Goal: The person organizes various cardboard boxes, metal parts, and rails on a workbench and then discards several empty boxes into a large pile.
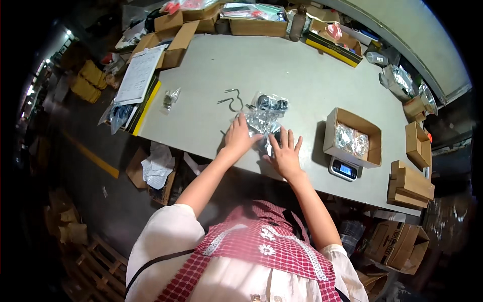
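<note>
Crumpled clear plastic bags [265, 122] lie in front of me near the table's front edge, with dark parts inside. At their far side, one clear bag holds round black parts [271, 103]. My left hand [238, 137] rests on the left side of the plastic, fingers stretched and thumb apart. Over the near right side, my right hand [287, 155] has its fingers spread, the tips touching the plastic. What lies under the fingers is partly hidden. Just beyond my left hand, a bent dark wire piece [234, 99] lies loose on the tabletop.
An open cardboard box [375, 146] of small clear packets stands on a digital scale [343, 169] at right. A small clear bag [171, 99] lies at left, near a box topped with a paper sheet [138, 75]. Filled cartons [255, 26] and a dark bottle [298, 23] line the back.
</note>
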The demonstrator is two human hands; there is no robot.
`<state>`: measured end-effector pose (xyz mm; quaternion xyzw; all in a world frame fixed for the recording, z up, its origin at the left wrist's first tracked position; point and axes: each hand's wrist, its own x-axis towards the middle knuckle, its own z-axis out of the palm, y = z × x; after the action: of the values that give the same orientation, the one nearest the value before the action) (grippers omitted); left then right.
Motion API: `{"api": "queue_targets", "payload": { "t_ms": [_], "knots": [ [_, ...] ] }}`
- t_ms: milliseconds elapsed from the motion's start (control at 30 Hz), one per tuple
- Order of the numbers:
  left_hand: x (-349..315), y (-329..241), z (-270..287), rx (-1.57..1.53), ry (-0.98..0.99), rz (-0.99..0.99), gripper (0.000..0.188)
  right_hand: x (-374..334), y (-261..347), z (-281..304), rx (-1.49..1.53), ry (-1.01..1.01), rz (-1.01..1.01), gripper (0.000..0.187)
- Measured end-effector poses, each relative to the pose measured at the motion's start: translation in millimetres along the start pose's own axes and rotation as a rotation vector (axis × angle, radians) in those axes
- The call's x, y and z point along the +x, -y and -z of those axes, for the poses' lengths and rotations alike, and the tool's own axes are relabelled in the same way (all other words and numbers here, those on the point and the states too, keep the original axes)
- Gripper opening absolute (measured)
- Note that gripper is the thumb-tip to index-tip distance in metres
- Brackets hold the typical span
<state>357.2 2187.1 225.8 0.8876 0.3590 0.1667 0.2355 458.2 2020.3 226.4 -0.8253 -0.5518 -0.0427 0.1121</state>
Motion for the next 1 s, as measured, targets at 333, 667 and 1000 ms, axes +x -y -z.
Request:
{"api": "queue_targets", "payload": {
  "t_ms": [333,667,1000],
  "knots": [
    [-13,-16,2,-0.218,0.355,0.232,0.052,-67,-53,14,0.315,0.048,-0.166,0.058],
    [-34,-39,-37,-0.725,0.160,0.317,0.046,-78,-88,57,2.174,0.128,-0.930,0.058],
    [-23,-59,0,-1.670,0.340,0.471,0.060,-73,-102,53,2.625,0.132,-0.669,0.067]
  ]
}}
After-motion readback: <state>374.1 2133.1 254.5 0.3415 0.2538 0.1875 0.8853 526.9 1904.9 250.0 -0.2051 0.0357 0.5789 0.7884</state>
